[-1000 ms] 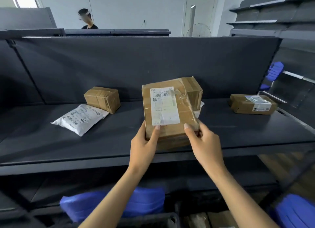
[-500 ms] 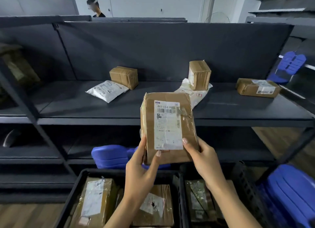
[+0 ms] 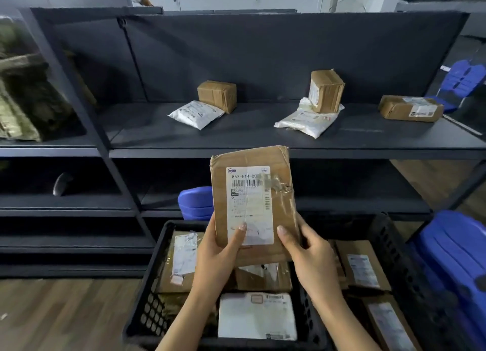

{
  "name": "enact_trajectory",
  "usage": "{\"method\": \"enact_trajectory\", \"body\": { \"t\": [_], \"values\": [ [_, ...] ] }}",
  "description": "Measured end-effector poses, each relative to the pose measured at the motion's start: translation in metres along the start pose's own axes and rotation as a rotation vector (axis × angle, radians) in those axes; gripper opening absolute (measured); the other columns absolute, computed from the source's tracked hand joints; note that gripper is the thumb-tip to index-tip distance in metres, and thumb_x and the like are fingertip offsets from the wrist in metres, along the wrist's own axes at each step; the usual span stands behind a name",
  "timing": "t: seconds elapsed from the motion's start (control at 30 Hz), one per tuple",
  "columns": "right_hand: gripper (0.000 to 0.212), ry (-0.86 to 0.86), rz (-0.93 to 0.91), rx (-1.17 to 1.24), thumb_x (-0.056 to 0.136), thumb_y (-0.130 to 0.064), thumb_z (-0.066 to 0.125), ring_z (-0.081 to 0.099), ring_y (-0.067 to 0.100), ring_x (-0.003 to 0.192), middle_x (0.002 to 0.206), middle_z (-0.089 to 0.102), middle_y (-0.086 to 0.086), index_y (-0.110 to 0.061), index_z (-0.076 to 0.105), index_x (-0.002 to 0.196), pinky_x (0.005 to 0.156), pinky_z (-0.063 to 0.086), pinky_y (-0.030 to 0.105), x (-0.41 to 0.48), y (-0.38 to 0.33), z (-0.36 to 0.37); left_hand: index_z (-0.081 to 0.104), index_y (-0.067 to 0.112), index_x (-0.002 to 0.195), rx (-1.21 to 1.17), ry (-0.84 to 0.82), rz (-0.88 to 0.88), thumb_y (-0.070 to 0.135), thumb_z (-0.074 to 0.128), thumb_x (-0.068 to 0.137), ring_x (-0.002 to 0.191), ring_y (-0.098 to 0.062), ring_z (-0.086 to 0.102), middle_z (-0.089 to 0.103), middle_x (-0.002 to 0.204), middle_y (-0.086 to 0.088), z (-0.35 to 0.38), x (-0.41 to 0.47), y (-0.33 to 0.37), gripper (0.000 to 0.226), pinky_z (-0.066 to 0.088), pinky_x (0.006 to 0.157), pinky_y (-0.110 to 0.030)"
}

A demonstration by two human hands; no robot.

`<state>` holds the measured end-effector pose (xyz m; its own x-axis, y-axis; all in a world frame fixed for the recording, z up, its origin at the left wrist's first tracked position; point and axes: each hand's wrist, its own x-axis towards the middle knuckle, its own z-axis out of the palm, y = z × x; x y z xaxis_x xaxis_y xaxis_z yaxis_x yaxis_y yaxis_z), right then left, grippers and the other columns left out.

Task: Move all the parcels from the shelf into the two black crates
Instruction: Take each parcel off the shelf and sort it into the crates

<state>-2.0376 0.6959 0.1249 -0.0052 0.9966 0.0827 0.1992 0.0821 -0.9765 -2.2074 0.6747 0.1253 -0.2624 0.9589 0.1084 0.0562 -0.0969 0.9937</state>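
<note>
Dark shelf carries five parcels: a white bag left of centre with a brown box just behind it, an upright box standing on a second white bag, a flat box far right.

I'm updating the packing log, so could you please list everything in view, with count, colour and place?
held parcel: 1, brown with white label, above the crates
box parcels: 3, brown, on the shelf
bag parcels: 2, white, on the shelf
shelf: 1, dark grey, ahead
crates: 2, black, below the shelf, holding parcels
left hand: 1, grips the held parcel's lower left
right hand: 1, grips its lower right
</note>
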Motion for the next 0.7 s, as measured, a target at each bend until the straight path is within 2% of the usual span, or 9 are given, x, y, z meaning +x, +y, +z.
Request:
{"method": "enact_trajectory", "body": {
  "t": [0.07, 0.1, 0.17, 0.23, 0.33, 0.4, 0.53, 0.6, 0.7],
  "values": [
    [0.067, -0.005, 0.009, 0.0, 0.075, -0.058, 0.062, 0.065, -0.007, 0.096, 0.104, 0.07, -0.025, -0.036, 0.049, 0.137, 0.086, 0.054, 0.02, -0.013, -0.002, 0.008, 0.06, 0.027, 0.124, 0.005, 0.028, 0.002, 0.049, 0.063, 0.079, 0.101, 0.0, 0.066, 0.071, 0.108, 0.018, -0.011, -0.01, 0.0, 0.05, 0.053, 0.079, -0.013],
    [0.066, -0.012, 0.009, -0.002, 0.076, -0.057, 0.063, 0.065, -0.006, 0.097, 0.105, 0.07, -0.023, -0.036, 0.049, 0.137, 0.087, 0.054, 0.021, -0.019, -0.002, 0.011, 0.062, 0.029, 0.12, 0.011, 0.048, -0.001, 0.05, 0.063, 0.079, 0.099, 0.002, 0.067, 0.071, 0.106, 0.02, -0.016, -0.015, 0.0, 0.045, 0.053, 0.076, -0.011],
    [0.066, -0.03, 0.021, -0.01, 0.076, -0.058, 0.062, 0.065, -0.008, 0.096, 0.105, 0.07, -0.024, -0.039, 0.048, 0.136, 0.081, 0.054, 0.015, -0.029, -0.003, 0.018, 0.065, 0.034, 0.11, 0.01, 0.083, -0.027, 0.051, 0.063, 0.077, 0.093, 0.003, 0.068, 0.072, 0.1, 0.022, -0.025, -0.024, -0.001, 0.037, 0.054, 0.072, -0.011],
    [0.067, -0.057, 0.061, -0.016, 0.073, -0.065, 0.061, 0.064, -0.009, 0.097, 0.109, 0.067, -0.026, -0.047, 0.044, 0.135, 0.076, 0.053, 0.012, -0.037, -0.004, 0.024, 0.065, 0.035, 0.106, -0.001, 0.093, -0.063, 0.05, 0.063, 0.077, 0.091, 0.003, 0.068, 0.071, 0.099, 0.023, -0.033, -0.031, -0.003, 0.033, 0.057, 0.072, -0.017],
    [0.071, -0.087, 0.105, -0.021, 0.069, -0.07, 0.061, 0.062, -0.01, 0.099, 0.11, 0.066, -0.029, -0.052, 0.041, 0.135, 0.076, 0.049, 0.01, -0.041, -0.002, 0.03, 0.065, 0.034, 0.108, 0.003, 0.091, -0.097, 0.043, 0.064, 0.083, 0.092, 0.004, 0.068, 0.071, 0.1, 0.023, -0.041, -0.04, -0.009, 0.026, 0.056, 0.075, -0.019],
    [0.069, -0.109, 0.105, -0.056, 0.07, -0.068, 0.061, 0.062, -0.012, 0.096, 0.103, 0.067, -0.032, -0.051, 0.042, 0.134, 0.077, 0.049, 0.011, -0.041, -0.001, 0.032, 0.066, 0.034, 0.107, 0.018, 0.09, -0.098, 0.041, 0.064, 0.084, 0.091, 0.006, 0.067, 0.071, 0.099, 0.025, -0.043, -0.045, -0.012, 0.024, 0.055, 0.072, -0.014],
    [0.058, -0.118, 0.128, -0.087, 0.079, -0.054, 0.066, 0.066, -0.005, 0.094, 0.102, 0.07, -0.025, -0.047, 0.047, 0.134, 0.085, 0.055, 0.026, -0.039, 0.01, 0.03, 0.066, 0.034, 0.106, 0.04, 0.094, -0.088, 0.051, 0.064, 0.075, 0.088, 0.007, 0.067, 0.071, 0.097, 0.026, -0.043, -0.047, -0.016, 0.035, 0.05, 0.065, -0.006],
    [0.056, -0.132, 0.159, -0.083, 0.081, -0.052, 0.066, 0.066, -0.003, 0.094, 0.102, 0.071, -0.022, -0.043, 0.049, 0.134, 0.086, 0.055, 0.027, -0.036, 0.014, 0.028, 0.065, 0.035, 0.108, 0.068, 0.085, -0.086, 0.053, 0.063, 0.075, 0.091, 0.008, 0.066, 0.07, 0.099, 0.026, -0.041, -0.044, -0.019, 0.038, 0.05, 0.067, -0.006],
    [0.051, -0.135, 0.185, -0.076, 0.083, -0.049, 0.065, 0.067, -0.006, 0.089, 0.095, 0.071, -0.026, -0.036, 0.055, 0.131, 0.08, 0.054, 0.019, -0.026, 0.016, 0.024, 0.059, 0.034, 0.118, 0.096, 0.045, -0.106, 0.045, 0.063, 0.084, 0.097, 0.007, 0.064, 0.069, 0.105, 0.024, -0.039, -0.034, -0.026, 0.036, 0.054, 0.075, -0.016]
  ]
}}
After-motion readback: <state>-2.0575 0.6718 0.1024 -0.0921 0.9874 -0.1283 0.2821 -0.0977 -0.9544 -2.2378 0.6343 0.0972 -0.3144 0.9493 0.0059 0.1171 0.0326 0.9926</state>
